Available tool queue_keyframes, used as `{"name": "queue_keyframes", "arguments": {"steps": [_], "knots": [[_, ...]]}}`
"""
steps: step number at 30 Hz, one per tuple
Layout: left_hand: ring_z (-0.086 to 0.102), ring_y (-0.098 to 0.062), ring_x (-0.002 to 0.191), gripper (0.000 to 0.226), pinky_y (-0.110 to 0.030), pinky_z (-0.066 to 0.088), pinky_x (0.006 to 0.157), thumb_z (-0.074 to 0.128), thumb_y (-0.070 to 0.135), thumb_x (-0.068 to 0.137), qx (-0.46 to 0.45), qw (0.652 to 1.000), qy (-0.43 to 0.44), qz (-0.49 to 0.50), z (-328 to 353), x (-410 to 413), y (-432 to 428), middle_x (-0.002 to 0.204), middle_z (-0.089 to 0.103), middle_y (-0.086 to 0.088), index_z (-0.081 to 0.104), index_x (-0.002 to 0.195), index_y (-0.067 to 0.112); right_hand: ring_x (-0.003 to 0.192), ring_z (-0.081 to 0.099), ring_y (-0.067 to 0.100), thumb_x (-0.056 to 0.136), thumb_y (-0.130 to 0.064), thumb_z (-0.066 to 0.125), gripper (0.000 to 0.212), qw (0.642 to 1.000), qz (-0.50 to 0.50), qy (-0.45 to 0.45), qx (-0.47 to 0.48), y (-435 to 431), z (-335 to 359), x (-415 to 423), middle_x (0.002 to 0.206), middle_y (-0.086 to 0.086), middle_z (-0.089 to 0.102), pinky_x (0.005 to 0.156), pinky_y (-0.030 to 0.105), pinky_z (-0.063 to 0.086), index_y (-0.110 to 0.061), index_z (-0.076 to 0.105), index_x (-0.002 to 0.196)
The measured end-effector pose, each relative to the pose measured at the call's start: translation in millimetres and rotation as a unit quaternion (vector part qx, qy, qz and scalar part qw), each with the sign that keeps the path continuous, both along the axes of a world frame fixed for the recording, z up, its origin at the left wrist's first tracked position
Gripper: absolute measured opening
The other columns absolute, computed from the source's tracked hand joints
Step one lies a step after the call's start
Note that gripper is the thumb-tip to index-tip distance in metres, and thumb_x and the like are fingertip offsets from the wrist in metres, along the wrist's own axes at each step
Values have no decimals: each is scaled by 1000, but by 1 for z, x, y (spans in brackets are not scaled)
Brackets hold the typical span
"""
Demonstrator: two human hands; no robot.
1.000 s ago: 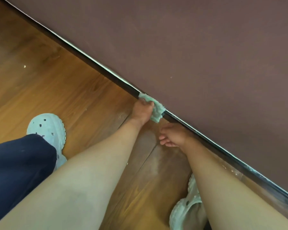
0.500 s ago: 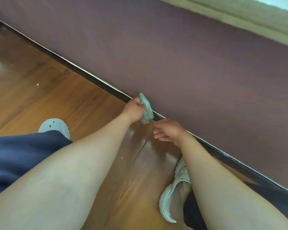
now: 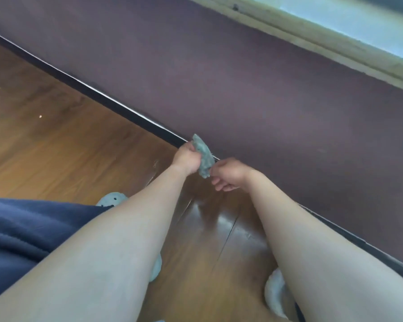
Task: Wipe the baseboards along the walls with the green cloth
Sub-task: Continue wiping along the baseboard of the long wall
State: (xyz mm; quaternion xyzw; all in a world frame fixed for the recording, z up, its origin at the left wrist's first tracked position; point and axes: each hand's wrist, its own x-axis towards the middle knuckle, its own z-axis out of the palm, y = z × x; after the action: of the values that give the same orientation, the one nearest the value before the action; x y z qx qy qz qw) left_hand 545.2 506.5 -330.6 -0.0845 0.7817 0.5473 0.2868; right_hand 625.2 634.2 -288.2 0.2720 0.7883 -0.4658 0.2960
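Observation:
The green cloth (image 3: pixel 203 156) is bunched and held off the dark baseboard (image 3: pixel 116 107), which runs diagonally from upper left to lower right under a maroon wall (image 3: pixel 254 96). My left hand (image 3: pixel 187 158) grips the cloth's left side. My right hand (image 3: pixel 228 174) reaches to the cloth's lower right edge and touches it with curled fingers; the frame is blurred, so whether they pinch it is unclear. Both hands hover just in front of the baseboard.
A wooden floor (image 3: pixel 63 145) spreads to the left and below. My pale clogs (image 3: pixel 113 198) (image 3: pixel 276 296) stand on it, partly hidden by my arms. Dark blue clothing (image 3: pixel 28 231) fills the lower left. A window frame (image 3: pixel 323 43) crosses the upper right.
My left hand lifted the cloth off the baseboard and turned it upright. My right hand rose from near the floor to meet the cloth. The view tilted upward.

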Motion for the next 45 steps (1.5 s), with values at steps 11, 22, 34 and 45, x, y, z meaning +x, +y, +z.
{"name": "queue_keyframes", "arguments": {"steps": [11, 22, 34, 45], "knots": [[72, -34, 105, 41, -47, 60, 91, 52, 21, 75, -34, 989, -39, 141, -91, -54, 31, 113, 72, -14, 68, 112, 11, 79, 60, 24, 98, -22, 50, 14, 984, 151, -60, 65, 60, -49, -11, 95, 7, 62, 72, 32, 45, -24, 53, 85], [67, -28, 110, 46, -37, 56, 96, 58, 32, 93, -50, 981, -68, 172, -120, -27, 91, 126, 67, -10, 56, 133, 10, 86, 66, 21, 96, -29, 56, 16, 968, 220, -120, 20, 66, -94, -20, 99, 2, 65, 78, 31, 51, -25, 58, 112], [67, -29, 109, 40, -34, 52, 99, 65, 30, 91, -89, 979, -26, 182, -109, -22, 93, 117, 69, -12, 62, 121, 4, 74, 70, 30, 94, -17, 53, 20, 994, 88, -47, 35, 84, -102, -12, 92, 17, 72, 63, 30, 49, -5, 66, 104], [73, -16, 80, 37, -37, 59, 91, 72, 33, 66, -2, 993, -82, 89, -124, 14, 109, 87, 75, 1, 68, 97, 15, 65, 66, 21, 95, -20, 52, 20, 988, -144, 54, -21, 85, -109, 16, 80, 10, 71, 69, 34, 56, -10, 69, 100]]}}
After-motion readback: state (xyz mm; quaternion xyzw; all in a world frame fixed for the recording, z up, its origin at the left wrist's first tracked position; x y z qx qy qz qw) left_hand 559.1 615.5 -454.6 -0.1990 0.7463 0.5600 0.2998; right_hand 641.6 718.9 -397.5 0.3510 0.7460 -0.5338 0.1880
